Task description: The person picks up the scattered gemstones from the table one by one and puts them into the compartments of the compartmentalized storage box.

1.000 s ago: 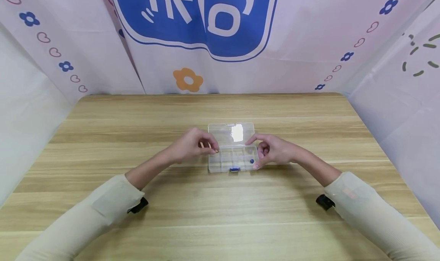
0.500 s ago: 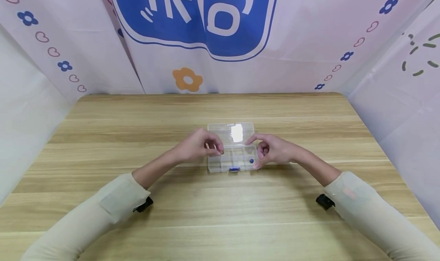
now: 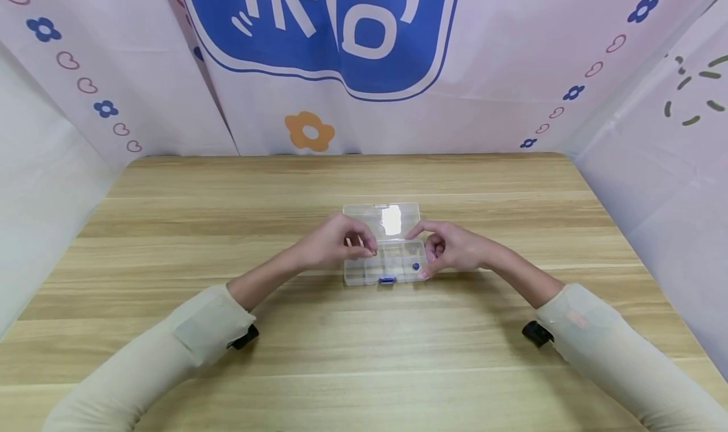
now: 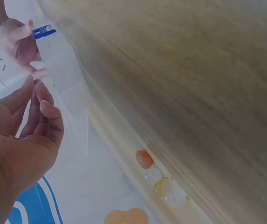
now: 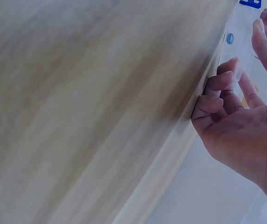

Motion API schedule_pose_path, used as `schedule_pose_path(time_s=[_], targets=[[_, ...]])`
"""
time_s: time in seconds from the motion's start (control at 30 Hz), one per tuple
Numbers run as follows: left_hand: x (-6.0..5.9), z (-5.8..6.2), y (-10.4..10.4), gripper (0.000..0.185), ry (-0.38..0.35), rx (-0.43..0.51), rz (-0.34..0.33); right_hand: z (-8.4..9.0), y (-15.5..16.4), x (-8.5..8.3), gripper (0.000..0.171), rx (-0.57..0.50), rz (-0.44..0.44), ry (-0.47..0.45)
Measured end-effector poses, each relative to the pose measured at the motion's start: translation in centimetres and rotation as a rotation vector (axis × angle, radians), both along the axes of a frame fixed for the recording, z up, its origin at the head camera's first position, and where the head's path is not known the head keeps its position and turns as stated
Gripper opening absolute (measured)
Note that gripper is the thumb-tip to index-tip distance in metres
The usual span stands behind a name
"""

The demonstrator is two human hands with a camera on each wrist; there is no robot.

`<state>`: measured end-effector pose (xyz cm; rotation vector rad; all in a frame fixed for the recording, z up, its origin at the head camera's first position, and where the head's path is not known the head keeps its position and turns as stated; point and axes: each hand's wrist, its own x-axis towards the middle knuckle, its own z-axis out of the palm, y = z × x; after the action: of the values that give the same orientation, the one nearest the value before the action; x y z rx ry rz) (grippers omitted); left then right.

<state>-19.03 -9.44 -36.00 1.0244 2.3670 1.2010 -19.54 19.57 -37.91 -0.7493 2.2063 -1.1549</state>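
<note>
A clear plastic compartment box (image 3: 391, 271) lies on the table, its transparent lid (image 3: 370, 215) folded back and a blue latch (image 3: 387, 280) at the front. One small blue bead (image 3: 416, 266) sits in a front compartment near the right end. My left hand (image 3: 341, 239) pinches a tiny orange-brown bead (image 3: 375, 252) between thumb and fingertips, over the back left compartments. Most of that bead is covered by the fingers. My right hand (image 3: 455, 247) grips the box's right end, thumb at the front corner and index finger at the back near the lid hinge.
Low in the left wrist view, an orange glossy stone (image 4: 144, 159), whitish ones (image 4: 173, 192) and a yellow one (image 4: 159, 187) lie on the wooden table (image 3: 375, 356). A printed cloth (image 3: 483, 116) hangs behind the table's far edge.
My left hand has moved to the right over the box, from its left edge inward, still pinching the bead. The right hand and the box have stayed in place.
</note>
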Motion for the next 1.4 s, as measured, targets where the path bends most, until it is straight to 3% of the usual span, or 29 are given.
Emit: schedule_pose_path(time_s=[0.3, 0.57, 0.87, 1.4], targets=[[0.0, -0.2, 0.7, 0.003, 0.028, -0.036, 0.002, 0.0, 0.0, 0.0, 0.066, 0.003, 0.001, 0.004], [-0.2, -0.6, 1.4, 0.004, 0.006, -0.004, -0.030, 0.0, 0.0, -0.1, 0.067, 0.003, 0.000, 0.000], [-0.2, -0.8, 2.2, 0.004, 0.030, 0.011, -0.078, -0.2, 0.1, -0.2, 0.067, 0.001, 0.003, 0.004], [-0.1, -0.7, 3.2, 0.003, 0.025, -0.045, -0.061, 0.0, 0.1, -0.2, 0.068, 0.012, 0.004, 0.004]])
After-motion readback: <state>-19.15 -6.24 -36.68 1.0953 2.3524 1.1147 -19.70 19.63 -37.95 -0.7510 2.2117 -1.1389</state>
